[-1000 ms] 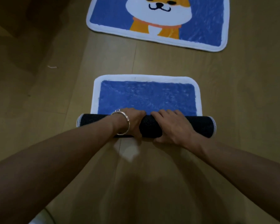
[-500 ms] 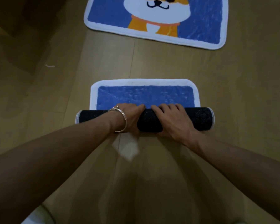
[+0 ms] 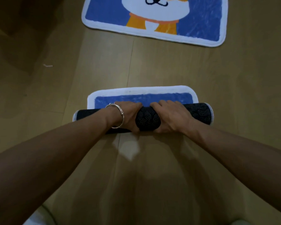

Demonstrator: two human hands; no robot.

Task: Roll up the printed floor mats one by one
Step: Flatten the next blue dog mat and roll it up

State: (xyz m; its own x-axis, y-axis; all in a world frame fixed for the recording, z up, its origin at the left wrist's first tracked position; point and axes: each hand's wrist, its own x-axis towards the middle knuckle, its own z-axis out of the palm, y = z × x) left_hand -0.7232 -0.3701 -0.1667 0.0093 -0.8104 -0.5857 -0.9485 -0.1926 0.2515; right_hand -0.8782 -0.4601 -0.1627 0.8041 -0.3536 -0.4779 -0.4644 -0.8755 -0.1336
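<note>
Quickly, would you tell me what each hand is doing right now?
Left hand: grips the mat roll.
Right hand: grips the mat roll too.

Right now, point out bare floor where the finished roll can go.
Bare floor lies between the half-rolled mat and the dog mat, and left and right of the half-rolled mat. Crowded only there, where the left hand and right hand grip it.

Open strip of wooden floor [image 3: 169,67] between the half-rolled mat [image 3: 148,118] and the dog-print mat [image 3: 199,21] beyond, small scrap [image 3: 47,65] at left
</note>
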